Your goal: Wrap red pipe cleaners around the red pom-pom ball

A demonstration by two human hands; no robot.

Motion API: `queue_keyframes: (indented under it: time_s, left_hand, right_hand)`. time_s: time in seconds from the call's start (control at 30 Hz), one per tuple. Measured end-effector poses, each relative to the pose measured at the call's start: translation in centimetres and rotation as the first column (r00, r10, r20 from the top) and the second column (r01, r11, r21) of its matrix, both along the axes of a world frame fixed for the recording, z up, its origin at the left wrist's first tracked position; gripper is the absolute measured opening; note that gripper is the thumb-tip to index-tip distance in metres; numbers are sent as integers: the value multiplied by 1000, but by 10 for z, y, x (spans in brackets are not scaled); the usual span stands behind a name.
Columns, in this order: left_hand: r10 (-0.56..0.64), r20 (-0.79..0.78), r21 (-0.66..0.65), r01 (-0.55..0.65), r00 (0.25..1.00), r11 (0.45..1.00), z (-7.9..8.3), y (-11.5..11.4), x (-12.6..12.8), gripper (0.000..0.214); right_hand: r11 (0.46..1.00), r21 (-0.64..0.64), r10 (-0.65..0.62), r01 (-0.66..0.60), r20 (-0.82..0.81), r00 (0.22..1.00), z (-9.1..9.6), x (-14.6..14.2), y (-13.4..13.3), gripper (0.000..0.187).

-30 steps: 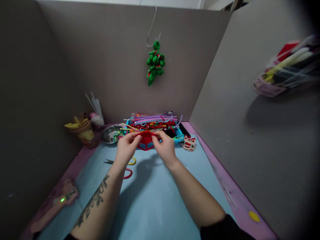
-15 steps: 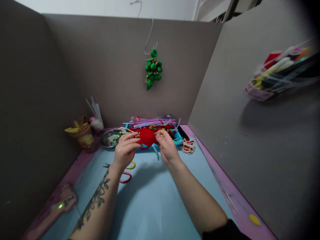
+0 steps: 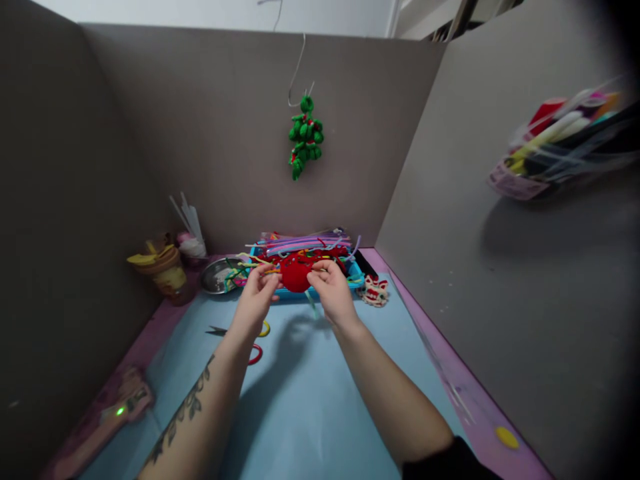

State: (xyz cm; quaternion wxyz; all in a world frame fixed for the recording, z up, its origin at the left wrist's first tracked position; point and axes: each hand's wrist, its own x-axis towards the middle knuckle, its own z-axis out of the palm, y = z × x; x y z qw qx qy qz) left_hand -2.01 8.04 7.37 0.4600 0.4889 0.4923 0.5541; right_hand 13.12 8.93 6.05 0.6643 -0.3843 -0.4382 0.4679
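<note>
A round red piece point(image 3: 296, 275), soft-looking and without clear detail, is held up in front of the blue basket point(image 3: 356, 279). My left hand point(image 3: 256, 293) pinches its left edge between thumb and fingers. At the right edge, my right hand point(image 3: 333, 288) grips it the same way. Pipe cleaners point(image 3: 310, 245) in purple and pink lie across the basket behind, with red tangled material point(image 3: 327, 255) beneath them. Scissors point(image 3: 217, 331) with a red and a yellow handle loop lie on the blue mat under my left forearm, which hides part of them.
A metal dish point(image 3: 214, 277), a brown pot point(image 3: 165, 270) and a cup with white sticks point(image 3: 194, 240) stand at left. A pink glue gun point(image 3: 127, 397) lies front left. A red-and-white animal-face piece point(image 3: 374, 292) rests right of the basket. A green ornament point(image 3: 306, 140) hangs behind.
The red piece has turned to a flatter, rounder face towards me. My left hand has shifted its grip and its fingers are more curled; more of the scissors shows.
</note>
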Motion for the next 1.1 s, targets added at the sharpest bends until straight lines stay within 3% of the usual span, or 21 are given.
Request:
queue_keyframes:
  time_s: [0.2,0.33,0.5,0.63,0.73,0.83,0.97,1.1]
  left_hand:
    - [-94,89,-62,100,992,993,2,-4,3,77]
    - [-26,292,-97,56,956,994,0,-1,5,78]
    - [17,415,-203,75,910,976,0,4,-2,65]
    - [27,443,-216,77,896,973,2,1,-3,69]
    - [-37,399,-122,93,916,988,3,-2,-1,75]
    - [-80,370,-61,111,925,992,4,-4,1,82]
    - [-117,359,-30,137,926,990,4,-6,4,87]
    - [-150,362,-58,183,920,981,5,-7,4,87]
  right_hand:
    - [998,2,62,-62,17,998,-4,-2,0,22]
    - [991,5,133,-133,7,991,-5,-4,-1,24]
    - [996,80,-37,29,94,995,-2,0,-3,25]
    - [986,126,-146,105,379,914,-2,5,-2,21]
    - [1000,28,-1,-13,454,891,-4,6,0,24]
    - [984,-85,176,-156,340,924,-6,3,0,30]
    - [977,-115,202,-180,222,954,-5,1,-1,30]
    - [969,-122,239,-216,215,947,-2,2,-2,31]
